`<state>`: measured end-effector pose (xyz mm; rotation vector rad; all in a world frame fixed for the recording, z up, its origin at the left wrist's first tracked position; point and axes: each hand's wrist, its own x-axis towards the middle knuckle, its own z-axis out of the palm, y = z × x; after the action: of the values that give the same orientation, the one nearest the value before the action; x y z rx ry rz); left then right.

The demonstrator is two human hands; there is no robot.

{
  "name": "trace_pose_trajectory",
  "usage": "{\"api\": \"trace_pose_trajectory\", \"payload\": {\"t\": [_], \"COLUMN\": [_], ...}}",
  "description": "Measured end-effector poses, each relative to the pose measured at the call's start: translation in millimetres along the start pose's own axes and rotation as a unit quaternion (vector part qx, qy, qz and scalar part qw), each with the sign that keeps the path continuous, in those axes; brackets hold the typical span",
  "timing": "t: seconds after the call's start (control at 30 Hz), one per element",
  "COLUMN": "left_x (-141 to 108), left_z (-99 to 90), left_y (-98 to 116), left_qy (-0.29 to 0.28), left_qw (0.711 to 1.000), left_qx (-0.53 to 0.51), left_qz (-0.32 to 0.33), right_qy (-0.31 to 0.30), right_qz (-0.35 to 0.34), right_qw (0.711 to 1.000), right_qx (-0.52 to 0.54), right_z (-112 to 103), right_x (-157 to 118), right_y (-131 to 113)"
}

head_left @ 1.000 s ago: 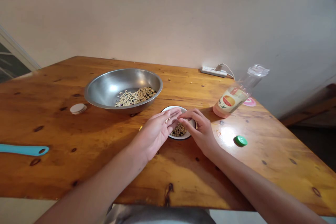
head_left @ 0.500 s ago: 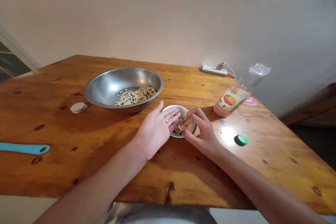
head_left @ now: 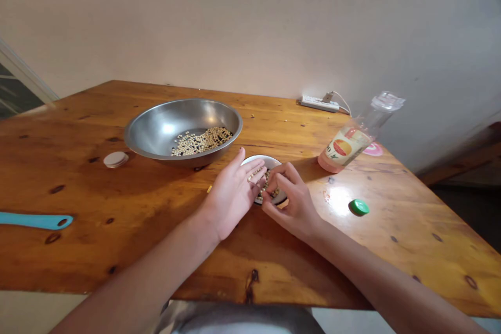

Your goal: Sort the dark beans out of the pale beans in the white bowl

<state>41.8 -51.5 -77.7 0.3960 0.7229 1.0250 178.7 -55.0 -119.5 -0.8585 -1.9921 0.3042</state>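
My left hand [head_left: 230, 201] is palm up with its fingers stretched out over the near left rim of a small white bowl [head_left: 282, 197]. A few pale beans [head_left: 250, 178] lie along those fingers. Over the bowl's right side, my right hand [head_left: 291, 195] is closed in a pinch, thumb and forefinger tips together. Whatever is between the tips is too small to make out. More beans [head_left: 267, 180] sit in the bowl, partly covered by both hands.
Behind the hands stands a large steel basin [head_left: 156, 125] holding mixed pale and dark beans [head_left: 201, 142]. A white lid [head_left: 116, 159] and turquoise handle [head_left: 35, 220] lie left. Rightward are a tilted-looking plastic bottle [head_left: 346, 143], a green cap [head_left: 359, 207] and a power strip [head_left: 320, 103].
My right hand has shifted left, closer to the left fingers, with its pinch now over the bowl's middle. The left hand stays almost in place, palm up.
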Motion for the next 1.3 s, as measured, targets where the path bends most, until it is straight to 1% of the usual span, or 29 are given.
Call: {"api": "trace_pose_trajectory", "payload": {"t": [0.53, 1.03, 1.3], "left_x": [0.0, 0.4, 0.0], "left_z": [1.4, 1.2, 3.3], "left_y": [-0.8, -1.3, -1.3], "left_qy": [0.010, 0.007, 0.017], "left_qw": [1.000, 1.000, 1.000], "left_qx": [0.003, 0.010, 0.016], "left_qz": [0.004, 0.005, 0.004], "right_qy": [-0.002, -0.004, 0.001], "right_qz": [0.002, 0.009, -0.007], "right_qw": [1.000, 1.000, 1.000], "right_qx": [0.004, 0.009, -0.005], "right_z": [-0.5, -1.6, -0.2], "right_x": [0.4, -0.2, 0.7], "right_y": [0.5, 0.4, 1.1]}}
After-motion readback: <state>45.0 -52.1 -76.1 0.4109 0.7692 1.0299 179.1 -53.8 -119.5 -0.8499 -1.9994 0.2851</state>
